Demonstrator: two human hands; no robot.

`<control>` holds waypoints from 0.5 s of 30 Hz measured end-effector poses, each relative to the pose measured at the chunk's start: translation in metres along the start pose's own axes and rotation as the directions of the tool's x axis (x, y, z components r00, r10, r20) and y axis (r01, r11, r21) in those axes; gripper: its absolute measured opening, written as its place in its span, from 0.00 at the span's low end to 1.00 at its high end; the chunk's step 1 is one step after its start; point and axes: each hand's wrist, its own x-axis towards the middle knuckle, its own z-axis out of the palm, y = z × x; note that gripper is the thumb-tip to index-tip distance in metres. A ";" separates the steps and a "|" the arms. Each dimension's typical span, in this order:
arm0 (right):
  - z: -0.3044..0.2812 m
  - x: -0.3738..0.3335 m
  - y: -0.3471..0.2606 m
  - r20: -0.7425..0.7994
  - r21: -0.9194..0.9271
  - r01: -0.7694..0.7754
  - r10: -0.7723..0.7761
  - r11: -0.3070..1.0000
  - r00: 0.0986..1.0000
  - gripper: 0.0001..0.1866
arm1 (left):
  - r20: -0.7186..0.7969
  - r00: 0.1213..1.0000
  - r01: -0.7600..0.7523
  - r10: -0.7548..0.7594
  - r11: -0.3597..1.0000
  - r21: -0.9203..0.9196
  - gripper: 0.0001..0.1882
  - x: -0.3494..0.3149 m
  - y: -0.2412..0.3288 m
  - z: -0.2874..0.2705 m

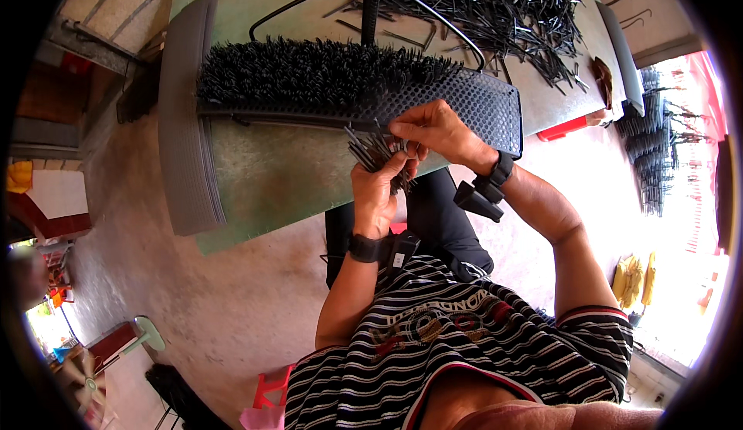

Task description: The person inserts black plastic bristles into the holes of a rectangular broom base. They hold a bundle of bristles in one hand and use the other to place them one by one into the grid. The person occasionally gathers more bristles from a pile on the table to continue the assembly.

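Note:
In front of my body, my left hand (377, 191) is wrapped round a bundle of thin dark rods (370, 150), their ends fanning out past the thumb. Right above the bundle is my right hand (443, 132), thumb and fingertips pinched together; whatever is between them is too small to make out. Just beyond both hands lies a long black perforated metal panel (484, 105) with holes in rows. Dense black curled pieces (286, 70) cover its left and middle part, while bare holes show at its right end.
A green-topped table (263, 174) carries the panel. Beyond it spreads a large heap of loose black rods (495, 4). Grey stacked sheets (186, 120) hang over the table's left side. Black wire racks (650, 143) stand at the right, and a red stool (271, 387) is at lower left.

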 end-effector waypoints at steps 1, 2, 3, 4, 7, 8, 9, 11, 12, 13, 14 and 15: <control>0.001 0.000 0.000 -0.011 -0.080 0.038 -0.039 0.996 0.999 0.10 | -0.003 1.000 -0.031 0.031 0.999 0.034 0.11 0.000 0.000 0.000; 0.001 0.000 0.000 -0.045 -0.094 0.058 -0.062 0.994 0.997 0.09 | -0.023 0.999 -0.027 0.027 1.000 0.007 0.11 -0.001 0.000 0.000; 0.001 0.001 -0.001 -0.078 -0.110 0.078 -0.087 0.991 0.993 0.09 | -0.043 0.999 -0.023 0.022 1.000 -0.019 0.11 -0.002 0.001 0.002; 0.001 0.001 -0.002 -0.111 -0.126 0.097 -0.112 0.987 0.988 0.09 | -0.063 0.998 -0.019 0.016 0.999 -0.046 0.11 -0.003 0.002 0.002; -0.006 0.005 -0.007 -0.257 0.054 0.176 -0.157 0.983 0.954 0.09 | -0.119 0.993 -0.007 -0.003 0.996 -0.085 0.11 -0.002 0.004 0.000; -0.008 0.008 -0.010 -0.325 -0.003 0.257 -0.244 0.966 0.914 0.08 | -0.131 0.991 -0.010 0.002 0.998 -0.064 0.12 -0.002 0.004 0.000; -0.008 0.010 -0.014 -0.386 -0.066 0.331 -0.330 0.941 0.861 0.08 | -0.144 0.990 -0.014 0.008 0.999 -0.043 0.12 -0.003 0.006 0.000; -0.008 0.014 -0.020 -0.466 -0.233 0.428 -0.486 0.873 0.739 0.08 | -0.146 0.989 0.011 -0.011 1.000 -0.005 0.13 -0.004 0.009 0.002; -0.007 0.016 -0.020 -0.456 -0.292 0.446 -0.533 0.846 0.713 0.09 | -0.141 0.990 0.033 -0.030 0.999 0.013 0.13 -0.005 0.011 0.002; -0.006 0.019 -0.021 -0.441 -0.348 0.464 -0.579 0.814 0.685 0.09 | -0.137 0.989 0.051 -0.047 0.998 0.032 0.13 -0.006 0.012 0.002; -0.006 0.021 -0.021 -0.423 -0.403 0.480 -0.624 0.779 0.657 0.10 | -0.131 0.991 0.043 -0.039 0.999 0.026 0.13 -0.006 0.011 0.002; -0.007 0.023 -0.019 -0.410 -0.430 0.476 -0.636 0.767 0.654 0.10 | -0.125 0.992 0.034 -0.032 0.999 0.020 0.13 -0.006 0.009 0.001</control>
